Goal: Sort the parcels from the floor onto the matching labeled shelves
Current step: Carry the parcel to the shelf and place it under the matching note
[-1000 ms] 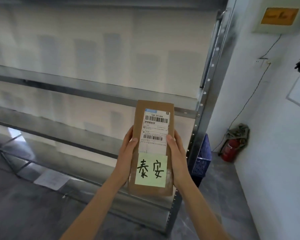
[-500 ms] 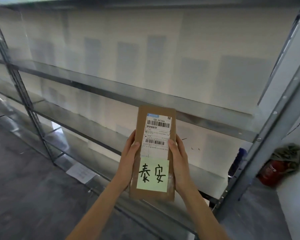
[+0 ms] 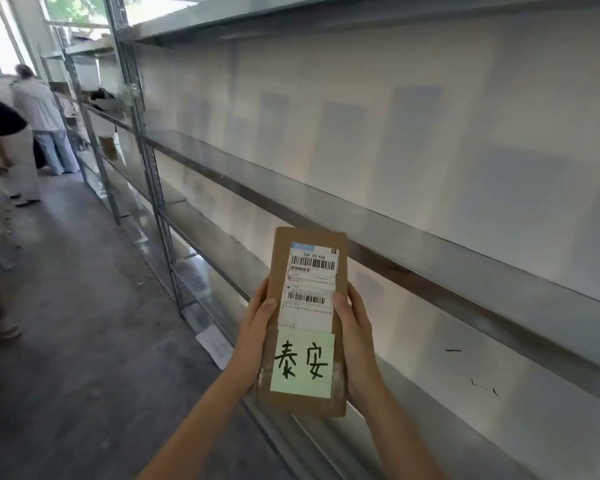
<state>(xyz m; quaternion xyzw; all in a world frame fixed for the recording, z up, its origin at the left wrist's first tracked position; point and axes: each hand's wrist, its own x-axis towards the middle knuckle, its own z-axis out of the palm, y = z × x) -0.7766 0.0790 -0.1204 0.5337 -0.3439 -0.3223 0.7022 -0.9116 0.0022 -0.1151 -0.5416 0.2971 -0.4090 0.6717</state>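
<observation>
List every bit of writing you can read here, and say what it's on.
"泰安": handwritten on the green sticky note on the parcel.
"530- D5 A68": top of the white shipping label.
"济宁转东平": under the label's upper barcode.
The label's other print is too small to read.
The paper on the floor is too blurred.

A brown cardboard parcel (image 3: 307,320) stands upright between the left hand (image 3: 255,336) and the right hand (image 3: 355,341), each gripping a long edge. It carries a white shipping label (image 3: 310,284) above a green sticky note (image 3: 302,364). Grey metal shelves (image 3: 430,258) run behind, and people (image 3: 39,109) stand far down the aisle.
</observation>
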